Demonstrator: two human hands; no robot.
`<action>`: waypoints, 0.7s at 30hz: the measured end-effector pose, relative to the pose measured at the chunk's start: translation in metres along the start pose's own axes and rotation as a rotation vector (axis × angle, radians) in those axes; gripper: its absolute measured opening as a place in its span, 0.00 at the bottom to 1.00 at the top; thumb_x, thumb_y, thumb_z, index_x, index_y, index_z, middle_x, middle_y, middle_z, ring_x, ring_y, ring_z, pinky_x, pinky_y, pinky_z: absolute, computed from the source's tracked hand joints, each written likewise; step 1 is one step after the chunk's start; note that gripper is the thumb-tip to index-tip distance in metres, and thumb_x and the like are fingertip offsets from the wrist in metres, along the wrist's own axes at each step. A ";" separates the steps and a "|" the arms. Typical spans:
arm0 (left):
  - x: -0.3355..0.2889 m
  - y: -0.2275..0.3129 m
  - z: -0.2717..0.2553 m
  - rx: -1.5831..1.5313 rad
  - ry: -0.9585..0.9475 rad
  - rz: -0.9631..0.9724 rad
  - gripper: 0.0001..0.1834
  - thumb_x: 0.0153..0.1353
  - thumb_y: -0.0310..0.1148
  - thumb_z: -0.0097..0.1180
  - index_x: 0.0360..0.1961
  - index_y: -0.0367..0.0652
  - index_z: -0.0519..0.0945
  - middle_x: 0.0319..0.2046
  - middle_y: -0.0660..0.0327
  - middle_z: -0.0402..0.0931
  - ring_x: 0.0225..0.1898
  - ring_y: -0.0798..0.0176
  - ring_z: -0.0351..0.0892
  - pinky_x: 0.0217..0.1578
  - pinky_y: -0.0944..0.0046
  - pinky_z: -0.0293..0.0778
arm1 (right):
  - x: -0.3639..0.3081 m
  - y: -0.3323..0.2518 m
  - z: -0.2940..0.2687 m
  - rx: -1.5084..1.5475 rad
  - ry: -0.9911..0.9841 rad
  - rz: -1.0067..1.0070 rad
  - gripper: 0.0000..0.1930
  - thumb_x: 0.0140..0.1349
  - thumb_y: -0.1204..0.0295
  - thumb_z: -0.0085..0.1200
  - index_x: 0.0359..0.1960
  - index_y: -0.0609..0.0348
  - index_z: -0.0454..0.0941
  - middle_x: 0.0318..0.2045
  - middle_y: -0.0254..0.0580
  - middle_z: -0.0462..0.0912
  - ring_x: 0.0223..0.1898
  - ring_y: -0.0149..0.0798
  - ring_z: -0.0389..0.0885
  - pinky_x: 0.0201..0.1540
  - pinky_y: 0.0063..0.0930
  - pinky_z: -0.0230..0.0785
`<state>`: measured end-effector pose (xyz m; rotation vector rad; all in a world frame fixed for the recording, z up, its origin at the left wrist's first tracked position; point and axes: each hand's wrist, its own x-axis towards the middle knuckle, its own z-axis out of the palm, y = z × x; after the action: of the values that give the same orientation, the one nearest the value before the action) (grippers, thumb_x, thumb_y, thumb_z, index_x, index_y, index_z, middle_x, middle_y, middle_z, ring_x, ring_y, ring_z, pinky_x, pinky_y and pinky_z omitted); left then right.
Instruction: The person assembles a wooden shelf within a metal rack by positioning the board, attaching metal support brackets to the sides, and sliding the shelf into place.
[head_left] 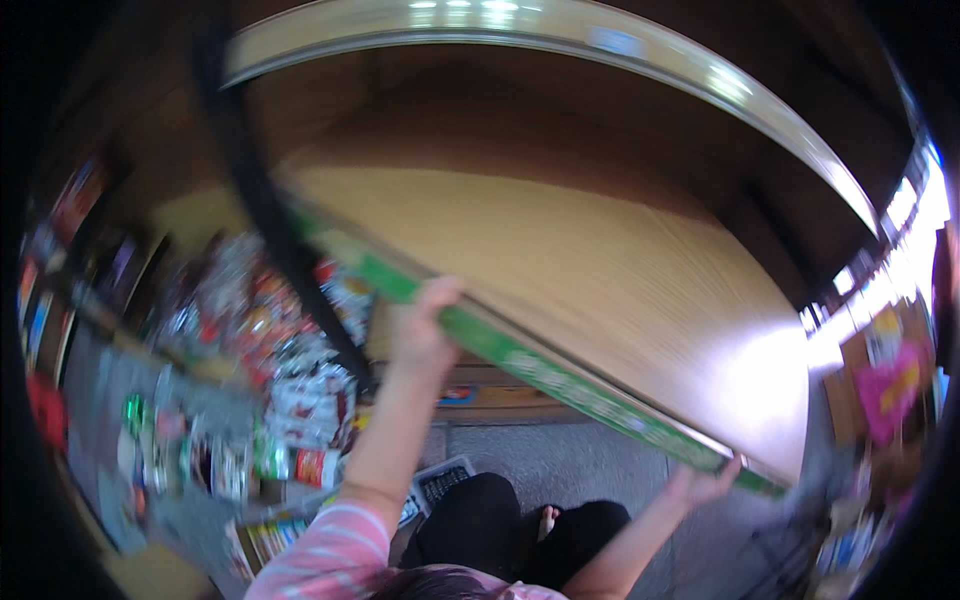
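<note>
A wide shelf board (560,270) with a pale, wood-coloured top and a green strip along its front edge is tilted, its right end lower and nearer to me. My left hand (428,325) grips the front edge left of the middle, fingers over the top. Near the lower right corner, my right hand (705,483) is closed on the same edge. The undersides of the fingers are hidden, and the picture is blurred by motion. A dark upright post (285,240) stands at the board's left end.
A higher shelf with a shiny edge (560,40) curves overhead. Shiny packets (310,395) are heaped at left, with jars and bottles (225,465) nearer. A dark crate (445,480) sits by my knees. Cartons and a pink package (890,390) stand at right.
</note>
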<state>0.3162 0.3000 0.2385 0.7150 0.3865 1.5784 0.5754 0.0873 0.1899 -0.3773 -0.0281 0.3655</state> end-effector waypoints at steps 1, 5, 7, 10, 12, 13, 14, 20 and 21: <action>-0.002 0.005 0.008 0.004 -0.057 -0.064 0.09 0.42 0.28 0.51 0.29 0.40 0.73 0.27 0.63 0.71 0.33 0.65 0.71 0.38 0.64 0.68 | 0.002 -0.001 -0.001 0.041 0.070 -0.079 0.22 0.55 0.65 0.44 0.49 0.64 0.62 0.50 0.50 0.63 0.52 0.48 0.61 0.55 0.48 0.51; -0.008 0.019 0.012 -0.113 -0.110 -0.161 0.19 0.45 0.27 0.52 0.41 0.36 0.66 0.34 0.60 0.70 0.38 0.62 0.71 0.43 0.61 0.68 | 0.001 0.018 -0.019 0.023 0.083 -0.151 0.22 0.56 0.66 0.46 0.51 0.65 0.60 0.52 0.51 0.62 0.52 0.47 0.61 0.56 0.45 0.51; -0.016 0.012 0.011 -0.153 -0.101 -0.176 0.21 0.46 0.26 0.52 0.44 0.37 0.64 0.36 0.60 0.69 0.39 0.63 0.70 0.43 0.62 0.68 | 0.004 0.015 -0.019 0.034 0.085 -0.175 0.23 0.56 0.66 0.46 0.52 0.64 0.58 0.52 0.50 0.61 0.52 0.47 0.61 0.56 0.45 0.51; -0.021 0.006 0.011 -0.216 -0.093 -0.160 0.22 0.46 0.23 0.53 0.44 0.40 0.64 0.39 0.61 0.66 0.42 0.65 0.68 0.43 0.64 0.67 | 0.013 0.010 -0.017 0.009 0.087 -0.202 0.26 0.56 0.65 0.45 0.54 0.63 0.56 0.52 0.50 0.60 0.52 0.47 0.60 0.55 0.46 0.51; -0.018 0.009 0.016 -0.159 -0.070 -0.124 0.23 0.45 0.26 0.52 0.45 0.37 0.63 0.38 0.58 0.67 0.41 0.62 0.69 0.42 0.62 0.69 | 0.026 0.004 -0.015 -0.006 -0.026 -0.184 0.26 0.55 0.64 0.46 0.53 0.63 0.57 0.52 0.49 0.61 0.52 0.46 0.61 0.55 0.45 0.51; -0.016 0.010 0.016 -0.129 -0.059 -0.107 0.24 0.45 0.27 0.52 0.45 0.36 0.63 0.38 0.57 0.68 0.40 0.61 0.70 0.42 0.61 0.70 | 0.030 0.002 -0.015 -0.029 -0.032 -0.187 0.26 0.55 0.64 0.46 0.53 0.63 0.57 0.52 0.49 0.61 0.52 0.46 0.60 0.55 0.44 0.51; -0.013 0.010 0.012 -0.093 -0.043 -0.110 0.23 0.45 0.29 0.52 0.44 0.34 0.63 0.36 0.57 0.68 0.38 0.60 0.71 0.42 0.61 0.70 | 0.029 -0.002 -0.008 -0.053 -0.040 -0.196 0.26 0.55 0.64 0.46 0.53 0.63 0.57 0.52 0.49 0.61 0.52 0.46 0.60 0.56 0.44 0.51; 0.001 0.026 0.023 -0.194 -0.097 -0.085 0.21 0.48 0.34 0.49 0.43 0.33 0.65 0.38 0.53 0.70 0.40 0.58 0.72 0.42 0.60 0.69 | -0.001 -0.022 0.078 -0.052 -0.069 -0.355 0.25 0.56 0.63 0.44 0.53 0.64 0.58 0.53 0.49 0.61 0.53 0.45 0.60 0.56 0.42 0.51; -0.001 0.026 0.025 -0.209 -0.087 -0.084 0.21 0.48 0.34 0.49 0.43 0.33 0.65 0.38 0.53 0.70 0.40 0.58 0.72 0.42 0.60 0.69 | 0.000 -0.028 0.080 -0.060 -0.086 -0.352 0.25 0.56 0.63 0.44 0.53 0.64 0.58 0.53 0.49 0.61 0.53 0.45 0.60 0.56 0.41 0.51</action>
<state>0.3126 0.2907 0.2737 0.5962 0.1815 1.4779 0.5779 0.0917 0.2751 -0.4074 -0.1879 0.0323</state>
